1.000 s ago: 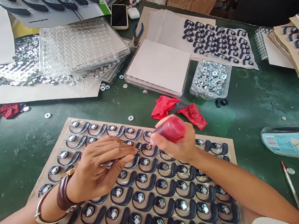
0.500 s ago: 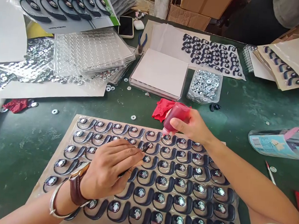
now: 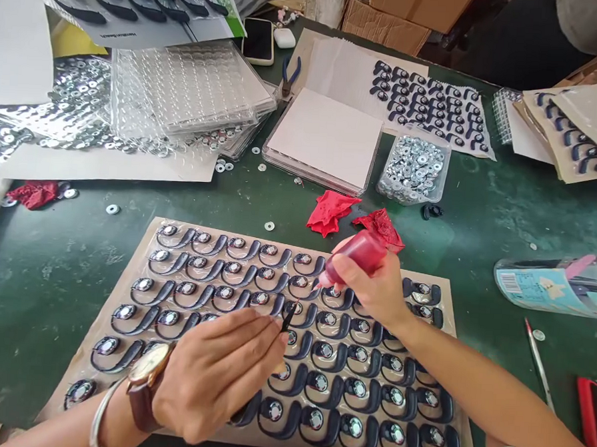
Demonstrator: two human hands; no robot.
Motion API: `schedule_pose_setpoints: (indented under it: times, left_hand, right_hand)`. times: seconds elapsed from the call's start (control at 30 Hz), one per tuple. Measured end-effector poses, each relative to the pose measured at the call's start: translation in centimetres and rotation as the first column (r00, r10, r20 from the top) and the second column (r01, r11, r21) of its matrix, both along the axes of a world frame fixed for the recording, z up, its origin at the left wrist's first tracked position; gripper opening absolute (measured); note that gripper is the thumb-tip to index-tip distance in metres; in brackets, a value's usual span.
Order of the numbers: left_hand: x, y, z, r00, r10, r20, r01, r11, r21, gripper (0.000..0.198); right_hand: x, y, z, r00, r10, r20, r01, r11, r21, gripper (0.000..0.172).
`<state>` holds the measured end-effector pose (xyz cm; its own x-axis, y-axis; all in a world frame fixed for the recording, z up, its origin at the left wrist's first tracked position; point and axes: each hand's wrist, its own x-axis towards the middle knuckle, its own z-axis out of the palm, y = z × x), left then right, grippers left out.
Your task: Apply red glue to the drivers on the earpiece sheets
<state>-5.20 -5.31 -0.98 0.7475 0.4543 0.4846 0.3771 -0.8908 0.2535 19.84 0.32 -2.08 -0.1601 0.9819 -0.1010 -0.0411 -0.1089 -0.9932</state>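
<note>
A brown card (image 3: 125,288) lies in front of me, covered with rows of black ear hooks (image 3: 350,386) that carry round silver discs. My left hand (image 3: 220,379) hovers over the card's near middle, fingers pinched on a thin dark tool (image 3: 288,316) whose tip points at one hook. My right hand (image 3: 375,287) grips a small red bottle (image 3: 354,256), nozzle tilted down-left over the card's upper middle rows. A watch and a bangle sit on my left wrist.
Two crumpled red cloths (image 3: 332,210) lie just behind the card. A clear tub of silver washers (image 3: 415,168), a white-topped tray stack (image 3: 327,138), bubble trays (image 3: 185,91), pliers (image 3: 289,76), a phone (image 3: 259,39) and more hook cards (image 3: 429,103) fill the green table's back.
The right hand swung the red bottle away from the hook, up and right, then lowered it over the rows. My left hand drew back toward me with the tool.
</note>
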Motion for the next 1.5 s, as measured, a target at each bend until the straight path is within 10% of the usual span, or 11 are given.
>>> schedule_pose_setpoints:
  times: [0.6, 1.5]
  left_hand:
    - [0.3, -2.5, -0.6, 0.996, 0.009, -0.087, -0.004, 0.998, 0.061, 0.037]
    - [0.1, -2.6, -0.3, 0.996, 0.052, -0.077, -0.052, 0.999, -0.001, 0.032]
  right_hand:
    - [-1.7, -2.2, -2.1, 0.952, -0.017, 0.307, -0.127, 0.887, 0.443, 0.020]
    - [-1.4, -2.3, -2.2, 0.950, -0.066, 0.304, -0.021, 0.961, 0.275, 0.021]
